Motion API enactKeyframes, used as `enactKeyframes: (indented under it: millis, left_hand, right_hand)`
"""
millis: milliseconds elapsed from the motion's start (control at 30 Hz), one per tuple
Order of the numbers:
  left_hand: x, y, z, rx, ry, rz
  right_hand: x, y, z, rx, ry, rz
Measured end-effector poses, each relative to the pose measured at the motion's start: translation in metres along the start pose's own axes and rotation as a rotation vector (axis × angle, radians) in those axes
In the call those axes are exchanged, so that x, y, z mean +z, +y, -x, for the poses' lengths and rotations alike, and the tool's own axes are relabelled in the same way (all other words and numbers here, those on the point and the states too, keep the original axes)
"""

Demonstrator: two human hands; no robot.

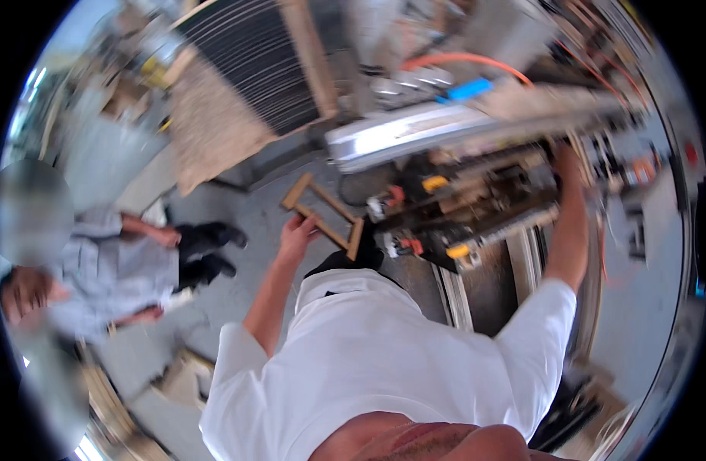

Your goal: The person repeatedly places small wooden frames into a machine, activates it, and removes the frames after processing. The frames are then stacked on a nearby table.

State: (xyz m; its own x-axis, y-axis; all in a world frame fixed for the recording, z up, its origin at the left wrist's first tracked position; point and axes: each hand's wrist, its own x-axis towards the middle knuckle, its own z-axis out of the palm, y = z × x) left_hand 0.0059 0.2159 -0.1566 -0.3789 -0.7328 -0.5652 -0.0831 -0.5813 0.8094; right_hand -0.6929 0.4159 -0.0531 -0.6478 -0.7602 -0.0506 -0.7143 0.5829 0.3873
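My left hand (299, 233) is closed on one side of a small open wooden frame (356, 240), which is held tilted in front of my waist, left of the bench. My right arm reaches forward to the right end of a long machine bench (495, 188) with clamps and wooden parts on it. There my right hand (564, 160) is blurred at the bench's far edge. Its fingers are hidden, so I cannot make out what they touch. Orange-and-grey clamps (405, 246) and yellow blocks (458, 251) sit along the bench's left end.
A shiny metal beam (414, 132) runs behind the bench, with a blue item (469, 90) and an orange hose (468, 58) beyond. A slatted dark panel with wooden edges (307, 54) stands far left of it. A person in a grey shirt (122, 265) is at the left.
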Motion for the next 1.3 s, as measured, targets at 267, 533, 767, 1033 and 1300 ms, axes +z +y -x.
enactKeyframes:
  millis: [267,533,767,1033,1300]
  left_hand:
    - [-0.042,0.126,0.046,0.408,-0.07,-0.018]
    - [-0.119,0.361,0.034,0.857,-0.12,0.22]
    - [-0.145,0.538,-0.105,0.809,-0.296,0.301]
    - [-0.072,0.566,-0.199,0.682,-0.038,-0.134]
    - [-0.077,0.505,-0.119,1.097,0.021,-0.177]
  right_hand:
    - [-0.037,-0.033,0.023,0.245,-0.193,-0.102]
    - [-0.129,-0.069,0.053,0.386,0.084,-0.075]
    - [-0.239,-0.212,0.18,0.332,0.637,-0.811]
    - [-0.166,-0.331,0.3,0.368,0.476,-1.043]
    - [-0.138,-0.408,0.364,0.607,0.243,-1.185]
